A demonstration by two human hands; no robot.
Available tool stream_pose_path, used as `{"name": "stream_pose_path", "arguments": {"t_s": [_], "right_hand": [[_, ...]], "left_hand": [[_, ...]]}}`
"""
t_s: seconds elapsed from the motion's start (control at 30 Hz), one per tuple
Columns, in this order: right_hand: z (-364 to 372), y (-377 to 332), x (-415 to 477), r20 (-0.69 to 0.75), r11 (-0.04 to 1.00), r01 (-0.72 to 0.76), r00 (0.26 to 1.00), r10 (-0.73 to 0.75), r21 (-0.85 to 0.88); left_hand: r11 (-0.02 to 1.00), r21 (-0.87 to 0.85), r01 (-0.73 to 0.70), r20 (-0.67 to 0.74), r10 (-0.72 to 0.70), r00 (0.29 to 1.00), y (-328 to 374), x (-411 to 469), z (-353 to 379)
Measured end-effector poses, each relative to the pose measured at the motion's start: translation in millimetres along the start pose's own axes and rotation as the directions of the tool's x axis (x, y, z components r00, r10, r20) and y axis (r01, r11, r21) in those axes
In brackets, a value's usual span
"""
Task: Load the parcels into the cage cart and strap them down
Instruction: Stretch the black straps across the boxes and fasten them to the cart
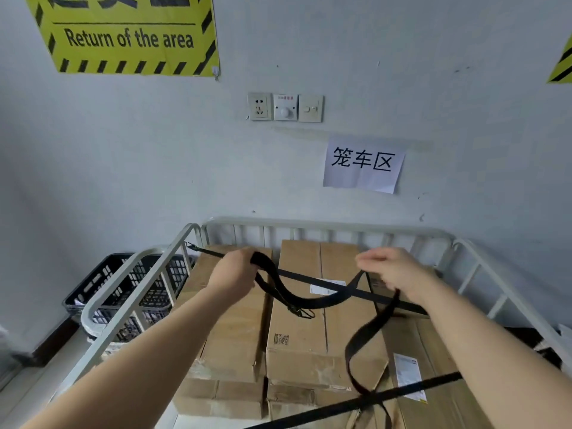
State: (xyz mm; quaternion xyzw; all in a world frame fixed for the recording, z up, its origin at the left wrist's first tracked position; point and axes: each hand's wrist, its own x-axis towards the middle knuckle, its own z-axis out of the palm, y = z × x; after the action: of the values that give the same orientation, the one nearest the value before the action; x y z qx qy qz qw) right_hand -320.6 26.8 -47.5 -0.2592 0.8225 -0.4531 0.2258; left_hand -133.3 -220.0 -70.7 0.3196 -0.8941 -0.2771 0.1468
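Left hand [238,270] grips the black strap [297,300] above the boxes [235,329] in the cart [325,225] (one end hooked at its left side). The strap seems to hang from the blurred right hand [399,272], but I cannot tell its grip.

Matt brown cardboard parcels [297,311], black woven strap [309,300], glossy white-painted metal cage cart [325,226], black plastic crate [123,289]

The cage cart [325,226] stands against the wall. In it the parcels [297,335] sit side by side on a lower layer. A taut strap [387,300] crosses their tops from the cart's left rail toward its right. Above them, the left hand [235,270] grips a slack strap [297,300] that sags across to the right hand [399,267]. A crate [123,286] sits left of the cart. On the wall above the cart hang a paper notice [363,164] and a socket panel [284,107].
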Motion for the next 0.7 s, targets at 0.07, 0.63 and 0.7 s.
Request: {"name": "stream_pose_path", "arguments": {"t_s": [0.07, 0.63, 0.7], "right_hand": [[29.7, -6.9, -0.7, 0.120, 0.998, 0.056, 0.991, -0.054, -0.015], [88.7, 4.8, 21.9, 0.531, 0.993, 0.004, 0.845, -0.068, 0.120], [83.3, 10.1, 25.1, 0.542, 0.991, -0.029, 0.839, -0.046, 0.129]], "left_hand": [[0.998, 0.032, -0.048, 0.050, 0.047, 0.998, 16.3, -4.8, 7.6], [0.989, 0.148, 0.031, 0.094, -0.045, 0.995, -19.6, -30.6, 18.9], [0.967, 0.212, 0.140, 0.039, -0.152, 0.988, -46.3, -35.0, 16.8]]}}
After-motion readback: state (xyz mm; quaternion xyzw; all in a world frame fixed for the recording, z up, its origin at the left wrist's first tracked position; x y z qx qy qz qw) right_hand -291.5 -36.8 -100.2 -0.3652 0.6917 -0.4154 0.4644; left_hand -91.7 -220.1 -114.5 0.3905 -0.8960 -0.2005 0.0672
